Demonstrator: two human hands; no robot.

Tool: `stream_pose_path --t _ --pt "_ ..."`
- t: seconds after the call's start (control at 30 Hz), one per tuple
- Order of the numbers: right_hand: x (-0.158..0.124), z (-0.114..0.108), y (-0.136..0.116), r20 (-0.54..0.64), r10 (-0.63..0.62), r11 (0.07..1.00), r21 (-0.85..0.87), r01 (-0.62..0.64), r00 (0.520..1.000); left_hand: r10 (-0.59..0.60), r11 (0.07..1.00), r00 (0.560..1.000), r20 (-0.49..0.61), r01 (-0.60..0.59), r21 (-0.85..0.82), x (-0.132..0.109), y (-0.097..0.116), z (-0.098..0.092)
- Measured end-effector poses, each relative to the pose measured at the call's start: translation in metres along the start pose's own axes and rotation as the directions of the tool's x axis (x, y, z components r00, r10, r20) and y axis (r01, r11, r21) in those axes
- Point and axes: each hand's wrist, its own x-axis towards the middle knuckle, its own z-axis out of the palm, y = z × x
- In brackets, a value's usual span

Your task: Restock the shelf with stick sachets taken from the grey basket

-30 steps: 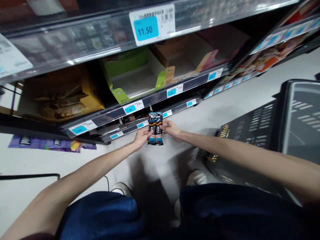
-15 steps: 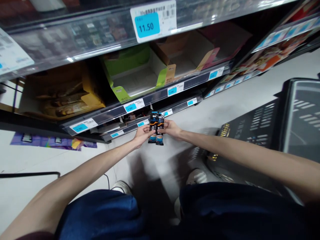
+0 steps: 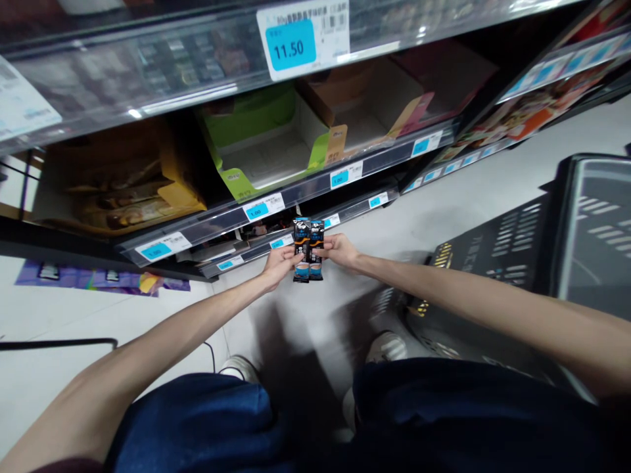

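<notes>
Two slim black-and-blue sachets, each with a cup pictured near the bottom, are held upright side by side in front of the lowest shelf. My left hand (image 3: 282,265) pinches the left sachet (image 3: 302,269) at its outer side, thumb on the front. My right hand (image 3: 341,250) grips the right sachet (image 3: 317,268) from its outer edge. The sachets touch or slightly overlap along their inner edges. Fingers behind them are hidden.
Above is a shelf with a green carton (image 3: 266,154), a brown carton (image 3: 365,105) and a yellow carton (image 3: 182,197) holding wrapped items. A dark perforated basket (image 3: 473,263) stands on the floor at right. Purple packages (image 3: 98,277) lie at left.
The two sachets are more evenly aligned and face me more squarely; the left one has shifted slightly apart from the right one. Both hands stay in nearly the same place.
</notes>
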Motion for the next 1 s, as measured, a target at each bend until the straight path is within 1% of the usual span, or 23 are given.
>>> stream_pose_path --t 0.1,0.23,0.33,0.43,0.53,0.6,0.83,1.0 --pt "0.001 -0.001 -0.001 -0.025 0.03 1.0 -0.004 -0.03 0.999 -0.031 0.999 1.0 0.002 0.031 -0.028 0.001 0.001 -0.001" --pt "0.001 0.001 -0.004 -0.027 0.042 0.999 0.028 -0.041 0.999 -0.036 0.998 0.999 -0.01 0.036 -0.059 0.004 0.0 -0.003" --pt "0.0 0.001 -0.006 -0.027 0.022 1.0 0.014 -0.022 0.999 -0.021 0.999 1.0 -0.017 0.021 -0.031 0.004 0.0 -0.003" --pt "-0.001 0.0 -0.005 -0.051 0.001 1.0 -0.029 -0.003 0.999 0.018 1.0 0.999 -0.028 -0.019 -0.012 0.002 -0.001 -0.001" --pt "-0.001 0.0 -0.004 -0.071 -0.002 1.0 -0.002 0.002 0.997 0.052 0.998 0.998 -0.031 -0.053 -0.017 0.0 -0.001 0.001" --pt "0.0 -0.001 -0.004 -0.074 0.006 1.0 0.025 -0.004 0.997 0.05 0.998 0.998 -0.037 -0.051 -0.022 0.0 -0.001 0.001" --pt "-0.001 0.004 -0.007 -0.067 0.091 0.992 0.091 -0.084 0.994 -0.011 0.996 0.998 -0.057 0.006 -0.084 0.002 0.003 0.0" --pt "-0.002 0.008 -0.01 -0.049 0.189 0.969 0.171 -0.178 0.981 0.013 0.999 0.999 0.038 -0.011 -0.043 -0.003 0.005 0.004"
